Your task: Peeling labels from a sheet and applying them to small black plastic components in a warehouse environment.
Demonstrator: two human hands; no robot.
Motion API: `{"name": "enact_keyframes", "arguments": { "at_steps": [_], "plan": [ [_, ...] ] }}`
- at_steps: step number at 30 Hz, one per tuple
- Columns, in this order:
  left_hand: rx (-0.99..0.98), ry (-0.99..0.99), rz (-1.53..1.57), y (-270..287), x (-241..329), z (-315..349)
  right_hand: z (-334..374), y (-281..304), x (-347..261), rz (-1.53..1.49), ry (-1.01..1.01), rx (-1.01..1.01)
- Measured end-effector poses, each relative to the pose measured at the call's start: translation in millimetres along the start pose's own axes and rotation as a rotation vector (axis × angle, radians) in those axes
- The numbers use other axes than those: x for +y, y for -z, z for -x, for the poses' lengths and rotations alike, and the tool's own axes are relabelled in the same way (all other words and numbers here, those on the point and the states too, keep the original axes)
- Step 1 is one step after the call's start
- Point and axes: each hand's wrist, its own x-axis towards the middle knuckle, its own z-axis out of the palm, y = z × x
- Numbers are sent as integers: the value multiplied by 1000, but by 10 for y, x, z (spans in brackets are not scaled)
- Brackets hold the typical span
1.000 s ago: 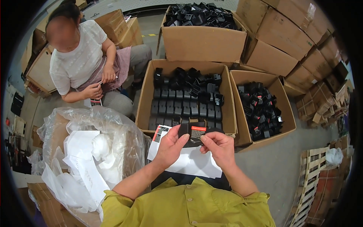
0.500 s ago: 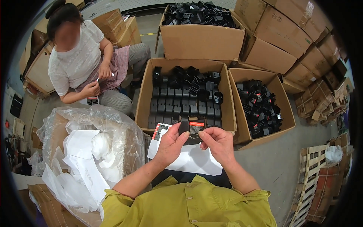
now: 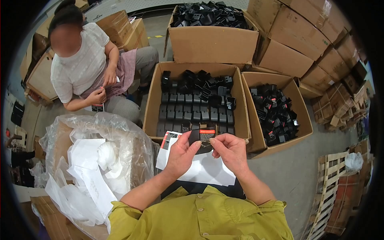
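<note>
Between my hands, over my lap, is a black plastic part carrying a black label with a red header. My left hand grips the part's left side, thumb on its face and fingers behind. At the label's right edge, my right hand has thumb and forefinger pinched together; their tips hide how much of the part they hold. White sheets lie on my lap beneath. A red and black printed label shows on the sheets just left of the part.
Ahead stands an open carton with rows of black parts. Another carton holds loose ones to the right; a third is behind. At left is a plastic-lined box of white paper. A co-worker sits beyond it.
My hands stay nearly in place; the black part tilts slightly. The co-worker's head has turned and lowered a little. A dark shape has come into view at the far left edge.
</note>
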Motion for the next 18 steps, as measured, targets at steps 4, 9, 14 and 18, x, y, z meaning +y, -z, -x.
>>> {"name": "enact_keyframes", "arguments": {
  "at_steps": [4,9,14,18],
  "plan": [
    [28,-24,9,-33,-15,10,-15,-26,13,42,8,26],
    [81,-74,-87,-51,-39,24,-46,-43,32,102,17,35],
    [114,-50,-76,-59,-51,33,-76,-76,111,282,172,67],
    [107,-55,-25,-59,2,62,-124,-37,69,780,593,143]
  ]
}}
